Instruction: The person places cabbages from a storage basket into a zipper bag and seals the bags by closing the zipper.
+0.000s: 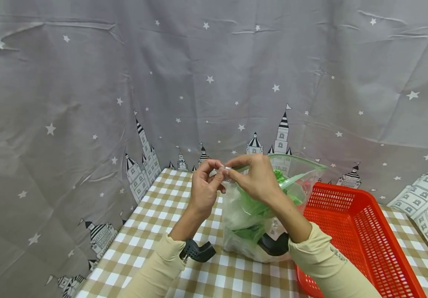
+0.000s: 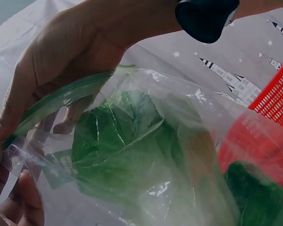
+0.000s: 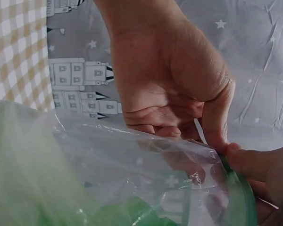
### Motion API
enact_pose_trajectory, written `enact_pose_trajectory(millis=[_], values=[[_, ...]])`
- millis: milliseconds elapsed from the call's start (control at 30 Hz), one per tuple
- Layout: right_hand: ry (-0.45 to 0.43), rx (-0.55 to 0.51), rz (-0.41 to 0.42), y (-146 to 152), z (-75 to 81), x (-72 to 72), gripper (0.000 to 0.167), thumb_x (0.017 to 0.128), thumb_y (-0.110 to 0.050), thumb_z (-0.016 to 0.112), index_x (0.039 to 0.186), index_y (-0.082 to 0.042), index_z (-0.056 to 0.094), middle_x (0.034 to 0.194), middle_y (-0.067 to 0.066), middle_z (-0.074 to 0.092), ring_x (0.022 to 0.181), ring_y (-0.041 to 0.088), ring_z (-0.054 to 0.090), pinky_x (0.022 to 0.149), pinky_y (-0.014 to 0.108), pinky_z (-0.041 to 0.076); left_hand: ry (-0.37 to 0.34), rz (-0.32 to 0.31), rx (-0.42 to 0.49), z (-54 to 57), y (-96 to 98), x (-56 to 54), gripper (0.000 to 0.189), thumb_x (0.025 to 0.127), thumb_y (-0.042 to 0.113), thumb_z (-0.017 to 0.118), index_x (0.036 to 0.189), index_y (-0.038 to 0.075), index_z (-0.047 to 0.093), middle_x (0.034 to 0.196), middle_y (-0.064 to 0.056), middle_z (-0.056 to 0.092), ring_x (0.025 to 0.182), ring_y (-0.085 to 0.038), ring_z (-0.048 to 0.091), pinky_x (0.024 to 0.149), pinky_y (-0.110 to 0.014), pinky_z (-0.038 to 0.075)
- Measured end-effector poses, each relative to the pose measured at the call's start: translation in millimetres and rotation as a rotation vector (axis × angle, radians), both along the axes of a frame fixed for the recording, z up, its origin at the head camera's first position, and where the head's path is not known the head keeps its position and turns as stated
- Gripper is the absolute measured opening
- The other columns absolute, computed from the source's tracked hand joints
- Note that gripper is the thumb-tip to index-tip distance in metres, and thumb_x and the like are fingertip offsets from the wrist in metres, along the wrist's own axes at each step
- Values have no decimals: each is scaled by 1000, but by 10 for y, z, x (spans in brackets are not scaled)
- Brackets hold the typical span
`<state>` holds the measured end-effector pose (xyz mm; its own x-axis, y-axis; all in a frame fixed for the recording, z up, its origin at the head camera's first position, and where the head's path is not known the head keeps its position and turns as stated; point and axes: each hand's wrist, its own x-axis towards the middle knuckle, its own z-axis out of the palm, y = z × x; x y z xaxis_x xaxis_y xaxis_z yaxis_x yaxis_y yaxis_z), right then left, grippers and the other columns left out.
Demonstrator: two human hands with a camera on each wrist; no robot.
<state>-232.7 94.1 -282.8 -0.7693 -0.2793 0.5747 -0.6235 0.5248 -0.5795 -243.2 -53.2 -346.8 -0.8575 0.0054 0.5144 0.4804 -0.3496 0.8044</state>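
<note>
A clear zip bag (image 1: 232, 231) with a green seal strip stands on the table, holding leafy green lettuce (image 1: 253, 207). My left hand (image 1: 204, 188) pinches the bag's upper left corner between thumb and fingers. Close against it, my right hand (image 1: 258, 176) pinches the same corner at the green strip. In the left wrist view the strip (image 2: 61, 96) curves away from the fingertips, and lettuce (image 2: 127, 141) shows through the plastic. The right wrist view shows the left palm (image 3: 172, 80) beside the bag corner, with both thumbs nearly meeting there. The bag's mouth gapes toward its right side.
A red perforated plastic basket (image 1: 378, 231) stands right of the bag, partly behind the right forearm. The table wears a brown and white checked cloth (image 1: 154, 207). A grey curtain (image 1: 199, 82) with stars and castles hangs behind. Black wrist devices (image 1: 199, 251) are strapped on both wrists.
</note>
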Motion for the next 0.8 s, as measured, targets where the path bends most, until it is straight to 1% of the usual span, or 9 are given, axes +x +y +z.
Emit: enact_pose_trajectory(millis=[67,133,200,367,433,500,600,700,800], values=[[12,8,0,30,-15,-10,7,83,-10,78,88,-5,77,87,4,74,85,19,69,78,36,52,-3,3,-6,-7,32,-16,4,94,-9,55,96,-7,53,89,-6,54,67,-9,60,47,-20,43],[25,13,7,54,-25,-22,6,84,-8,77,88,-5,76,86,5,74,84,19,69,78,35,52,3,9,-14,-10,49,-34,4,94,-8,55,96,-5,53,89,-6,54,67,-9,60,48,-20,42],[41,17,9,67,-30,-34,5,84,-8,77,88,-4,76,86,4,74,83,18,69,76,35,53,12,24,-26,-8,40,-47,5,95,-6,56,95,-1,55,89,-5,53,66,-8,59,48,-20,42],[59,30,24,75,-37,-71,4,85,-10,77,87,-6,77,85,2,73,82,16,68,74,36,53,18,82,-33,5,-77,-53,11,96,-3,57,93,8,58,86,-3,54,61,-8,56,48,-19,39],[51,37,29,92,-45,-86,5,85,-11,77,87,-7,77,85,1,73,83,16,67,76,35,51,10,101,-27,4,-128,-58,15,95,-4,57,92,10,58,84,-3,55,60,-7,56,47,-19,38],[54,45,23,129,-54,-98,5,85,-13,78,87,-8,77,85,0,73,84,16,65,79,36,49,1,102,-22,-2,-167,-74,17,96,-5,56,91,11,58,83,-2,55,59,-7,58,47,-18,37],[75,58,-18,237,-67,-116,5,84,-14,79,86,-10,77,83,-2,73,82,16,60,76,35,44,5,95,-35,-9,-192,-123,15,96,-5,55,92,9,57,81,-3,57,60,-9,62,46,-18,36],[94,69,-56,399,-73,-123,6,82,-14,80,85,-10,77,82,-3,72,78,18,55,73,36,40,17,91,-50,-16,-192,-180,7,97,-5,54,94,0,55,80,-5,59,61,-10,65,46,-18,35],[77,84,-99,591,-70,-112,7,82,-16,80,86,-11,78,83,-4,71,80,19,52,77,38,37,24,99,-63,-22,-173,-233,3,97,-6,53,94,-4,53,79,-6,59,62,-11,65,46,-19,35]])
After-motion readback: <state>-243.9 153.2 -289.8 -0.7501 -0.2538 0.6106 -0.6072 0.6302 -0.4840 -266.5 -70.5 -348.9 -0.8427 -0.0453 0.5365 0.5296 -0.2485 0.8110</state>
